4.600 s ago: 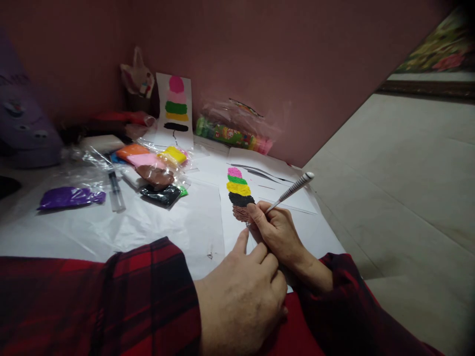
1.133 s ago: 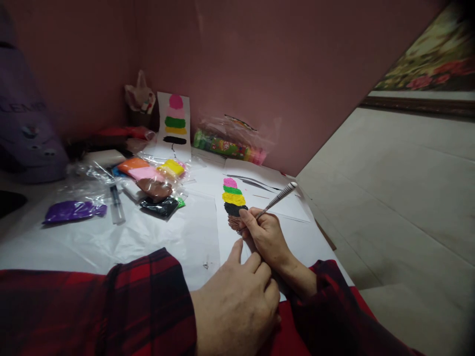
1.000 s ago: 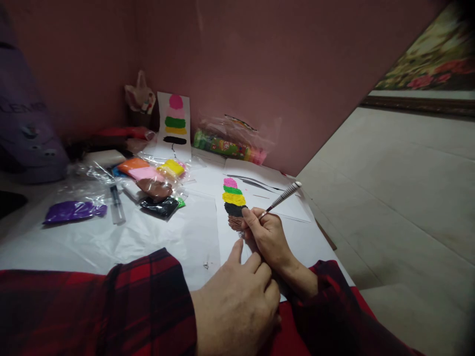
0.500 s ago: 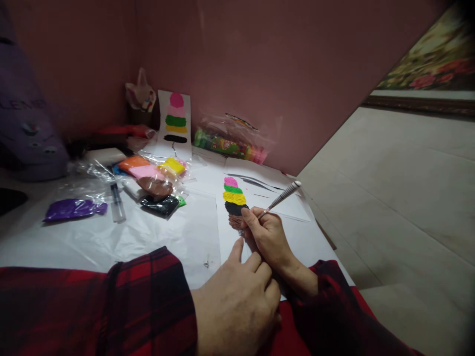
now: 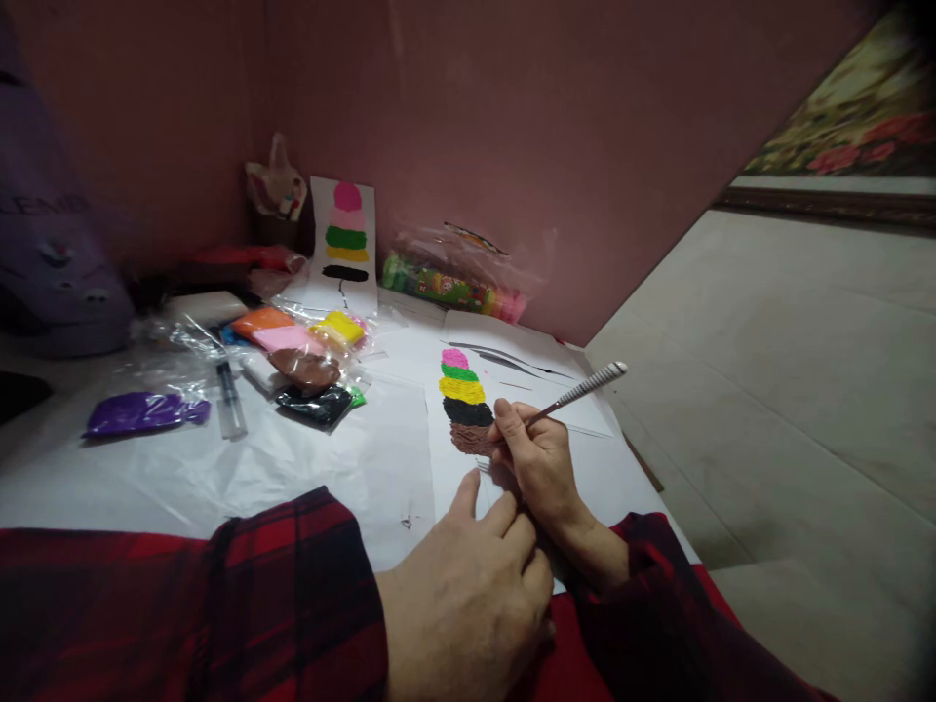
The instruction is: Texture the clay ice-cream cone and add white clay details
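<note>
Beside the brown band (image 5: 470, 438), I see the right hand (image 5: 545, 463) gripping a ridged-handled tool (image 5: 581, 389); left hand (image 5: 472, 593) unclenched, forefinger on the paper (image 5: 448, 480).

Hands (image 5: 472, 585), two, lower centre. Utensil (image 5: 585, 388), one, right of centre. Clay bands (image 5: 462, 391), five, centre. Card (image 5: 346, 239), one, upper left. Clear tube (image 5: 231, 409), one, left. Picture (image 5: 863, 136), one, upper right.

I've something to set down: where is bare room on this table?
Bare: the white covering between the purple packet and the left sleeve, and a strip between the right hand and the table's right edge. Crowded: the back left, with heaped packets, and around the textured picture by the left hand.
</note>
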Available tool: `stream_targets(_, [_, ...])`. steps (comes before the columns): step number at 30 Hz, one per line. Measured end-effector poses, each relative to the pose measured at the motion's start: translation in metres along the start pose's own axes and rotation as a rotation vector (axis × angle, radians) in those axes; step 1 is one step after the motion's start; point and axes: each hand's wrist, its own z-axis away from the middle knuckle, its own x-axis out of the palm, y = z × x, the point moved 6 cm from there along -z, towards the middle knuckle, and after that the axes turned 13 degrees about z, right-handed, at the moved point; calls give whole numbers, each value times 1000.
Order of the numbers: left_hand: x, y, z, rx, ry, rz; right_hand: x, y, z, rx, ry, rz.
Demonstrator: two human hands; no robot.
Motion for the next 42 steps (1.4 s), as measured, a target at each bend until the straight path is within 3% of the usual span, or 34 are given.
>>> stream_targets(6, [0,1,-1,-15,-9,-7,-13,-4,-3,-83,145,-12])
stream_targets(10, [2,1,0,-13,-23,-18,-16,-6,-3,-125,175,-26])
stream_targets(31, [0,0,-2,-40,-75,-8,-18,-6,-3,-141,169,-37])
stream_targets(42, [2,1,0,-24,-52,7,-11,-4,0,-122,65,34])
